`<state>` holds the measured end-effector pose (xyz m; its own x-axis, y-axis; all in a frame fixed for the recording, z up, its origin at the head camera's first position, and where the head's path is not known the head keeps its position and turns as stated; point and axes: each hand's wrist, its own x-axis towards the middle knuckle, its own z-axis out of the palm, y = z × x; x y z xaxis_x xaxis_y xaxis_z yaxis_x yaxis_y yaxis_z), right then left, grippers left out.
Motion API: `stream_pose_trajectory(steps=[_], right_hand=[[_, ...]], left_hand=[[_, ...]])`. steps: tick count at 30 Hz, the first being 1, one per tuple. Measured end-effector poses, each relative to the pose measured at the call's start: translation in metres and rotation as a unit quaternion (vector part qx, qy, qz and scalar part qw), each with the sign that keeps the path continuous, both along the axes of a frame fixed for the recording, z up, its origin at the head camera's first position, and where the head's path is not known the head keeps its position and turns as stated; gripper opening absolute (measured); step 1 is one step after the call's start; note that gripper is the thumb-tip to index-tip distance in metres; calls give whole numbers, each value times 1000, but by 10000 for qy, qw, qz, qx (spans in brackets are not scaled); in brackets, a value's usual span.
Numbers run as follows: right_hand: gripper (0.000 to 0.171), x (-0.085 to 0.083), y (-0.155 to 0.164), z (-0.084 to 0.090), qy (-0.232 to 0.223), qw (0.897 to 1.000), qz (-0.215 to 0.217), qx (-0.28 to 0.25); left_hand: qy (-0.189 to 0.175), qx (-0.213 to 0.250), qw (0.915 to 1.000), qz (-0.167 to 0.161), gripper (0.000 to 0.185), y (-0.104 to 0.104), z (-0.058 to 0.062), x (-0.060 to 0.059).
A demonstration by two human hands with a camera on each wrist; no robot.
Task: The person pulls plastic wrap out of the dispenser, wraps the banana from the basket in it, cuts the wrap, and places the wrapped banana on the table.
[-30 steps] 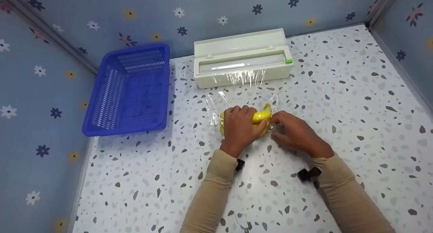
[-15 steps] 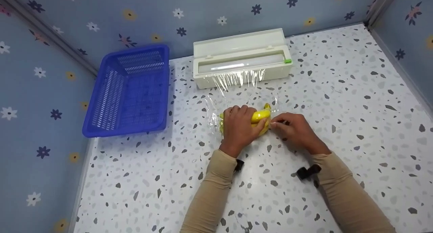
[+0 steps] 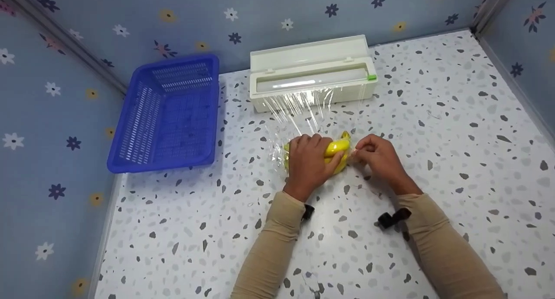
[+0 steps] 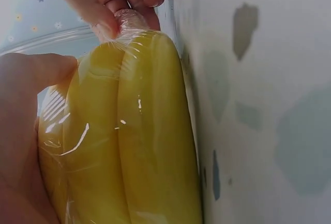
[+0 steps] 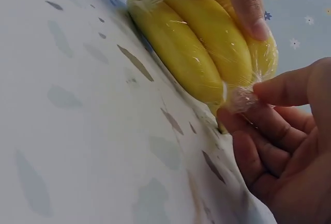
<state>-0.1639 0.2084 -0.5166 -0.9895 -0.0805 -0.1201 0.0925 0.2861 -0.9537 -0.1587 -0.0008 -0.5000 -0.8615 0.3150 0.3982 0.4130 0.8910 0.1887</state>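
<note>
- Bunch of yellow bananas (image 3: 336, 153) wrapped in clear plastic film: lies on the white speckled tabletop (image 3: 433, 129), in front of the dispenser and right of the basket; held between both hands.
- Left hand (image 3: 308, 163): lies over the top of the bunch, fingers curled round it and thumb along its near side, gripping it against the tabletop.
- Right hand (image 3: 378, 155): at the right end of the bunch, fingers curled; thumb and fingertips (image 5: 243, 123) pinch the gathered twist of film at the banana tips.
- Sheet of clear cling film (image 3: 299, 110): stretches in taut creases from the dispenser's slot down to the bunch; looser film shows at the bunch's left side.
- Cream rectangular plastic film dispenser (image 3: 312, 73): lid raised, roll visible inside, green slider at its right end; stands near the back wall.
- Blue perforated plastic basket (image 3: 169, 112): sits left of the dispenser, against the flowered blue wall.
</note>
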Motion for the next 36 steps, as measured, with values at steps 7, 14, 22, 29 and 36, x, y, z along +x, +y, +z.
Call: stream_pose_trajectory(steps=[7, 14, 22, 29, 36], right_hand=[[11, -5, -1, 4, -743, 9963, -416, -105], [17, -5, 5, 4, -810, 9965, 85, -205], [18, -1, 5, -5, 403, 9989, 251, -64], [6, 1, 1, -13, 1531, 9857, 366, 595], [14, 4, 11, -13, 1861, 9718, 1169, 854]], left_hand=[[41, -68, 10000, -17, 42, 1, -2, 0], [93, 25, 9999, -111, 42, 1, -3, 1], [95, 65, 9998, -184, 42, 2, -2, 2], [159, 56, 9997, -158, 43, 0, -3, 2], [20, 19, 9999, -157, 44, 1, -1, 0]])
